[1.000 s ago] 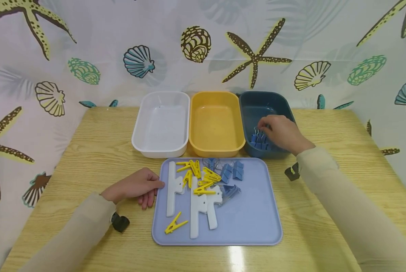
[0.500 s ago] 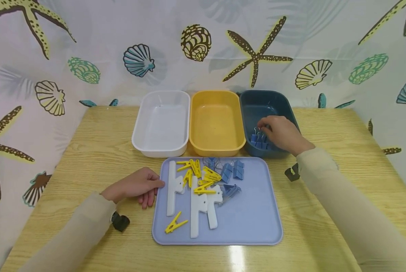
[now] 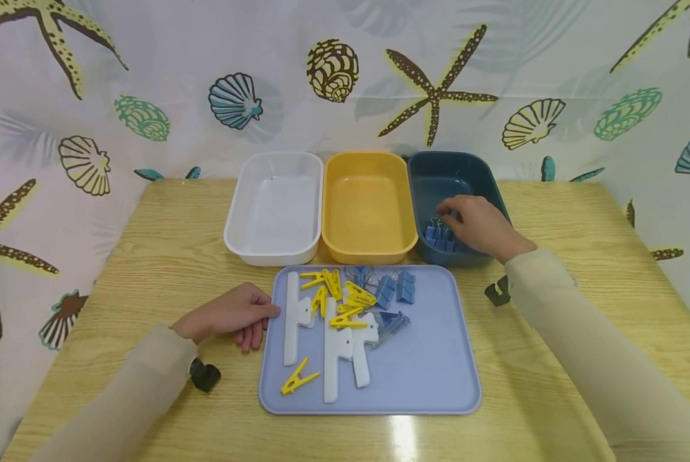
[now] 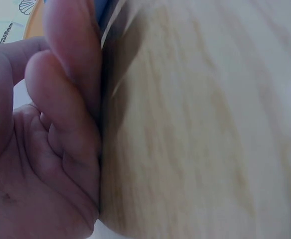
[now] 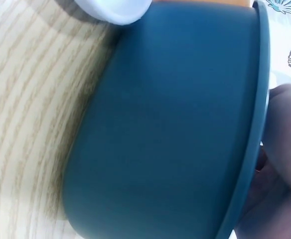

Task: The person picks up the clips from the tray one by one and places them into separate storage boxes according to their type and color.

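Note:
In the head view my right hand reaches into the dark blue bin, fingers bent downward. Its fingertips are at the wire handles of several blue binder clips standing together near the front wall; whether they pinch a handle is unclear. The right wrist view shows mostly the bin's outer wall, which hides the clips. My left hand rests relaxed at the left rim of the lavender tray, thumb at the edge, the other fingers loosely bent on the table. More binder clips lie on that tray.
White bag clips and yellow clothespins also lie on the tray. A white bin and a yellow bin stand in a row left of the blue one, behind the tray. A patterned curtain hangs behind the table.
The binder clips under my right fingertips have shifted slightly inside the blue bin. Both hands stay nearly in place; the head view has tilted a little.

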Demonstrator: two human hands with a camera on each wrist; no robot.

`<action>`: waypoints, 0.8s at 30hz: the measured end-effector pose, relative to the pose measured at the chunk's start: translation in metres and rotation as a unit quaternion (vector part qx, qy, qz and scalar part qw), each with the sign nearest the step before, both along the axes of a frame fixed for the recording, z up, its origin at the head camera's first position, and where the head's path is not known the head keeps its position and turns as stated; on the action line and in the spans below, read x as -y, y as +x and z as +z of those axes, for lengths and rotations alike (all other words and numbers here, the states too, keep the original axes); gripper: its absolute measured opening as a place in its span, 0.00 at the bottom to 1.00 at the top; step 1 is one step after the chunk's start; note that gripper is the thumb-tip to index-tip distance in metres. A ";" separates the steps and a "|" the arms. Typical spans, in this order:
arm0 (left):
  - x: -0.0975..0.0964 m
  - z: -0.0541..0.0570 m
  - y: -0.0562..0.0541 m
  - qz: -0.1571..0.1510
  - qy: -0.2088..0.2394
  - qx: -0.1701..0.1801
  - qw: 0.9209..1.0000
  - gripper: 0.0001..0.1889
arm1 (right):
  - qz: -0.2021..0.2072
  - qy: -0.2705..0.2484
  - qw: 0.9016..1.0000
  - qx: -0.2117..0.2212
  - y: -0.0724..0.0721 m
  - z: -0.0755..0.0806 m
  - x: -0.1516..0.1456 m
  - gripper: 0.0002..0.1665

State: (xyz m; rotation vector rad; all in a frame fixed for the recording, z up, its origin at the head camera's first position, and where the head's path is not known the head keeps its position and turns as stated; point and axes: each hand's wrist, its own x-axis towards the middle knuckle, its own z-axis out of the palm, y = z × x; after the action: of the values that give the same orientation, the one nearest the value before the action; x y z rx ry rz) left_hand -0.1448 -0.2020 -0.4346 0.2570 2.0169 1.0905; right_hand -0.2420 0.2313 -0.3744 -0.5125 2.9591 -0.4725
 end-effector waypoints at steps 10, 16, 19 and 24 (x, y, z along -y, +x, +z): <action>0.000 -0.001 -0.001 0.000 0.003 0.001 1.000 0.20 | 0.004 -0.015 1.000 -0.016 0.002 0.000 -0.004 0.15; -0.001 0.000 -0.001 0.000 -0.001 0.002 1.000 0.20 | -0.002 -0.021 1.000 -0.023 0.003 0.000 -0.006 0.15; -0.001 0.000 0.000 0.000 -0.001 0.004 1.000 0.20 | -0.004 -0.023 1.000 -0.022 0.005 0.001 -0.007 0.16; -0.001 0.000 0.000 -0.002 -0.004 0.001 1.000 0.20 | -0.010 -0.026 0.999 -0.022 0.007 0.004 -0.007 0.16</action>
State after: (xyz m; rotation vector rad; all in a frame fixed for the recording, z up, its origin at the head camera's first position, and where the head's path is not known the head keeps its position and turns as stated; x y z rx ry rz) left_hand -0.1450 -0.2015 -0.4344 0.2557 2.0175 1.0800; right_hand -0.2351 0.2388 -0.3702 -0.5048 3.0034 -0.5476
